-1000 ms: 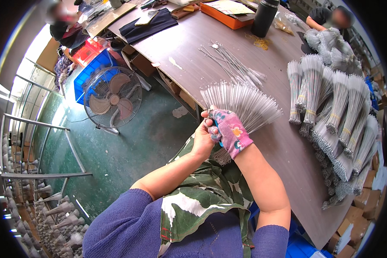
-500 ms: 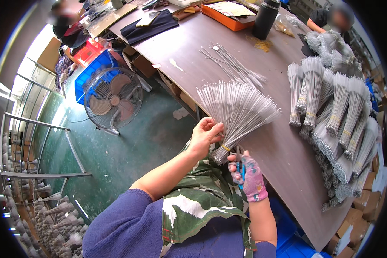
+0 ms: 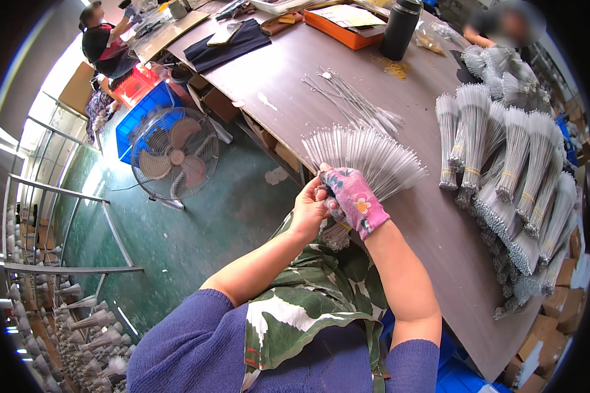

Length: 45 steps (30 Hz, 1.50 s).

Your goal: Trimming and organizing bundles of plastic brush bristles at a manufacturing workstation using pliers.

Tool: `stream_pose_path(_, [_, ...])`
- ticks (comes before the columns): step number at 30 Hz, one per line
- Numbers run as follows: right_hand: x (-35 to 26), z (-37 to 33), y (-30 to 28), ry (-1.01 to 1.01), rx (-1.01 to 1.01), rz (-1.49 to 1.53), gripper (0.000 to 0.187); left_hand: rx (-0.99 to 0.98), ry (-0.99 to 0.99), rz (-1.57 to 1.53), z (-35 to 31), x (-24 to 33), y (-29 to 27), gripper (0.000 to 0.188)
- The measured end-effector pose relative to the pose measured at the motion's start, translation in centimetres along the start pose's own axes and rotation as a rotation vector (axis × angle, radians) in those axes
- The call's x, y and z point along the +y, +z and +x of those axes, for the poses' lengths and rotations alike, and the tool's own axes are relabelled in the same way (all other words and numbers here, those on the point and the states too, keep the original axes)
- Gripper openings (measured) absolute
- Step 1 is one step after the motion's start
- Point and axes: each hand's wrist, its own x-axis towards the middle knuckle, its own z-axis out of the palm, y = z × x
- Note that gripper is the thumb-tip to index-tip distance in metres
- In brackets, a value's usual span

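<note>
A fanned bundle of thin wire brushes stands tilted against the table edge, its pale bristle ends spread and its stems gathered by a yellow band near my lap. My left hand is bare and closed at the bundle's left edge, pinching brush stems there. Across the front of the stems reaches my right hand, in a pink flowered fingerless glove, its fingers closed beside the left fingertips. The blue-handled pliers seen in it earlier are now hidden by the hand.
Several banded brush bundles are piled on the table at right. Loose brushes lie beyond the fan. A black bottle and orange tray stand farther back. A floor fan is at left; two other people sit beyond.
My right hand has moved up and left from beside the banded stems to meet my left fingers, covering the pliers and part of the bundle. My left fingers have drawn closer together.
</note>
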Motion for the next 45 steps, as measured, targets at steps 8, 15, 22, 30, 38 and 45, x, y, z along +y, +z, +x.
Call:
stream_pose_path(8, [0.0,0.8,0.5,0.007,0.028,0.057,0.027,0.050,-0.025,-0.053,-0.1,0.0,0.4,0.041])
stream_pose_path(15, [0.1,0.0,0.8,0.010,0.026,0.082,0.030,0.011,-0.053,-0.082,-0.8,0.3,0.6,0.029])
stream_pose_path(22, [4.9,-7.6,-3.4,-0.130,0.029,0.144,0.025,-0.071,0.000,0.005,0.4,0.1,-1.0,0.016])
stream_pose_path(30, [11.2,-7.3,-4.0,-0.519,0.566,-0.207,0.032,-0.057,-0.179,0.020,-0.3,0.4,0.7,0.023])
stream_pose_path(38, [9.6,-6.7,-1.7,-0.140,0.486,0.014,0.039,-0.151,0.055,0.303,-3.2,1.0,0.6,0.032])
stream_pose_path(45, [8.2,-5.5,-0.8,-0.358,0.142,0.515,0.027,-0.282,0.161,0.250,-4.3,6.4,3.1,0.026])
